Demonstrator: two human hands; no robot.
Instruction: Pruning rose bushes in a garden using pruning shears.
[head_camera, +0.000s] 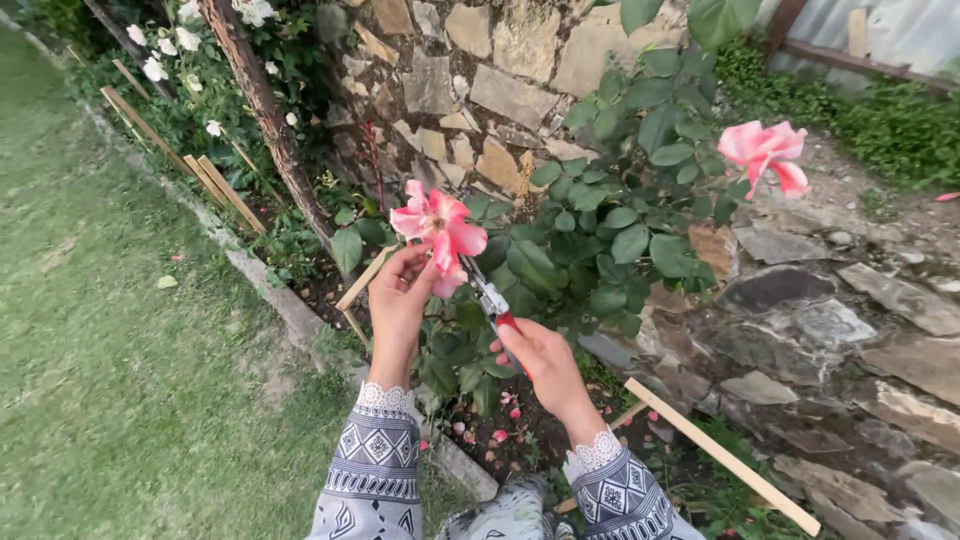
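My left hand (400, 300) is raised under a pink rose bloom (438, 228), its fingers closed on the stem just below the flower. In my right hand (540, 360) I grip red-handled pruning shears (492, 300), whose metal blades point up toward the stem under the bloom. Both sleeves have a grey patterned fabric with white lace cuffs. Behind the bloom spreads the rose bush (620, 210), and a second pink rose (768, 152) stands higher at the right.
A stone wall (500, 80) rises behind the bush. Lawn (110, 330) fills the left. Wooden stakes (720, 455) lie along the bed edge, fallen petals (497, 435) dot the soil, and white flowers (170, 45) bloom at top left.
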